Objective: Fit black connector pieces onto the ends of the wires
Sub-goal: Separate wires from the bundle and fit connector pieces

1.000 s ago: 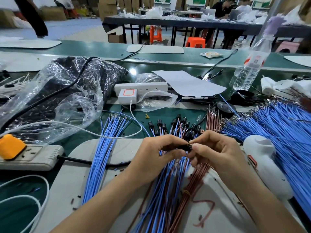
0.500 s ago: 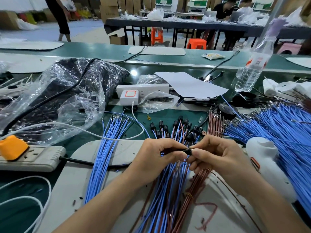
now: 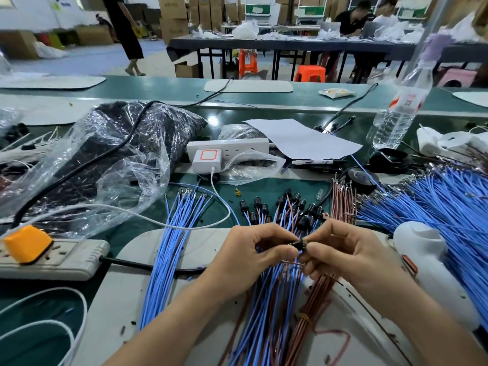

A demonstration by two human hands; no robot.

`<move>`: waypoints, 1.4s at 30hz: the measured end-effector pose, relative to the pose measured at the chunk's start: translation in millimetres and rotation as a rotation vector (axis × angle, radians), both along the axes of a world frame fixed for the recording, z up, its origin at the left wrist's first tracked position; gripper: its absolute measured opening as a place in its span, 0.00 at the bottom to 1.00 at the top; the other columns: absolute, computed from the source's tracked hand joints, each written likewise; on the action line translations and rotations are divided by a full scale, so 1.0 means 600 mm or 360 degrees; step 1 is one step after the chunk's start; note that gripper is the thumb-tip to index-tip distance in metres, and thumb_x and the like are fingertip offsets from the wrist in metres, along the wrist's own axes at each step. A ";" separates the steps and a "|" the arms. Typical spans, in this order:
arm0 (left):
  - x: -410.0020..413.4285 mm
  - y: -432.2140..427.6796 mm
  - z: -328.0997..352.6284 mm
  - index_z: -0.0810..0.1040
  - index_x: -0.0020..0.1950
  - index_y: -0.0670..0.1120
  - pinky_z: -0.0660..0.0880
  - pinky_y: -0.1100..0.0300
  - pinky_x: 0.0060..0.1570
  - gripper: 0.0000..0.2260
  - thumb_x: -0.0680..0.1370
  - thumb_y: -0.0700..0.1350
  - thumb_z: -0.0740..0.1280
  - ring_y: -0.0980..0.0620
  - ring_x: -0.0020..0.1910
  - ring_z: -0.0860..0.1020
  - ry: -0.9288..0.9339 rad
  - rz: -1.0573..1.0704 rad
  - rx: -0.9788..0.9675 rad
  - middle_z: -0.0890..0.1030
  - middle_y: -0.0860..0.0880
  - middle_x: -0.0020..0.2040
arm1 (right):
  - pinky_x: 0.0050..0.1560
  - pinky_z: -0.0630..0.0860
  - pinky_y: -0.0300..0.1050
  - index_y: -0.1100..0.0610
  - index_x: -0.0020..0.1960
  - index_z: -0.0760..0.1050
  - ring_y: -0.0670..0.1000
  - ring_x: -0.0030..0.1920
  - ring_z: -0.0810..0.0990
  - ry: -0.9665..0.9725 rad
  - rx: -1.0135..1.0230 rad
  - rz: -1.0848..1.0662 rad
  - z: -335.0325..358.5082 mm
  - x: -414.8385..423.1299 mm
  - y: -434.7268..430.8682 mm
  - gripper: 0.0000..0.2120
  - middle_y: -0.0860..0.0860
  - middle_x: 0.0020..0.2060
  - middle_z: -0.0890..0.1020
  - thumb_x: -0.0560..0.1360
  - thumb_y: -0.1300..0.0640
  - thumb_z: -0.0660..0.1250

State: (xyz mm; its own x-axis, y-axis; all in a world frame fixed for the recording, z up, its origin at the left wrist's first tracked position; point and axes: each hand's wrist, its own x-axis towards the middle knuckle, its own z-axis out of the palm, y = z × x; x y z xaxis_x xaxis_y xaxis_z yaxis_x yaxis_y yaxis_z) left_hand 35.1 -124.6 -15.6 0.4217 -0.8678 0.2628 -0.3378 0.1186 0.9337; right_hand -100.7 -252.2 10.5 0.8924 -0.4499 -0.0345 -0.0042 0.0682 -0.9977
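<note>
Two hands meet over the near-middle of the surface. The left hand and right hand both pinch one black connector above mixed wires.

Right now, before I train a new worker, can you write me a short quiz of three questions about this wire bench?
1. True or false: the left hand and the right hand both pinch the small black connector piece.
2. Where does the clear plastic water bottle stand? A) far right, beyond the hands B) far left C) between the hands
3. Fill in: the thin band that ties the brown wire bundle is ____.

Key: 1 true; 2 A; 3 yellow.
</note>
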 end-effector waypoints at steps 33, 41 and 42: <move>-0.026 -0.004 0.009 0.77 0.51 0.47 0.76 0.58 0.52 0.08 0.74 0.37 0.70 0.50 0.48 0.78 -0.0133 -0.0006 -0.0460 0.76 0.51 0.47 | 0.39 0.76 0.35 0.47 0.42 0.80 0.45 0.38 0.81 -0.0313 -0.1190 -0.0454 -0.023 0.007 0.019 0.12 0.46 0.37 0.81 0.68 0.64 0.76; -0.026 -0.002 0.014 0.78 0.52 0.49 0.76 0.51 0.51 0.08 0.74 0.42 0.69 0.47 0.47 0.78 -0.0130 0.0058 -0.0501 0.78 0.52 0.46 | 0.40 0.73 0.31 0.53 0.44 0.80 0.44 0.39 0.80 -0.0403 -0.1233 -0.0412 -0.024 0.009 0.020 0.06 0.46 0.37 0.80 0.68 0.60 0.74; -0.028 -0.003 0.014 0.77 0.52 0.49 0.76 0.52 0.51 0.08 0.74 0.42 0.69 0.48 0.48 0.78 -0.0161 0.0061 -0.0509 0.78 0.52 0.47 | 0.40 0.74 0.32 0.54 0.44 0.80 0.44 0.39 0.80 -0.0408 -0.1254 -0.0425 -0.025 0.009 0.020 0.07 0.46 0.38 0.80 0.68 0.62 0.74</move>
State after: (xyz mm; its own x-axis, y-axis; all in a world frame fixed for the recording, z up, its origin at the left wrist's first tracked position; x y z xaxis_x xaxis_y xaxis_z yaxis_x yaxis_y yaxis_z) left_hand 18.6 -126.4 -7.0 0.4104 -0.7186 0.5614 -0.4368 0.3855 0.8128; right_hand -95.5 -240.2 -4.7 0.6912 -0.4538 0.5623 0.1445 -0.6757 -0.7229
